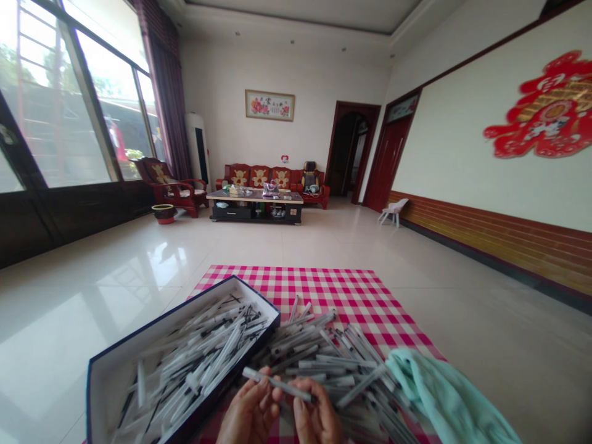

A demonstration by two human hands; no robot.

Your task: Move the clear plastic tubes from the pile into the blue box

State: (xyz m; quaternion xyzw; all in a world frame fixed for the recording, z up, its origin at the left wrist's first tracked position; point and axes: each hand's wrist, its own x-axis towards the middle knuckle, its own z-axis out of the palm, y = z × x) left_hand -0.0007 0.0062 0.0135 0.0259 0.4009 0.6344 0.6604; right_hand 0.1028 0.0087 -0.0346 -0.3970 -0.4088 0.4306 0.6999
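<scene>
Head view: the left hand (250, 414) and right hand (318, 420) grip one slim translucent grey pen (279, 383) in closed fingers. It sits above the loose pen pile (333, 357) on the red-checked cloth (324, 290), beside the navy-edged white box (106, 383).

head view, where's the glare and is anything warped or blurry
Head view: daylight through the windows blows out at upper left and glares off the glossy floor; head view: the wide lens bows the right wall and the window frames; head view: the pen in the left hand and right hand looks fairly sharp, the far sofa softer.
</scene>
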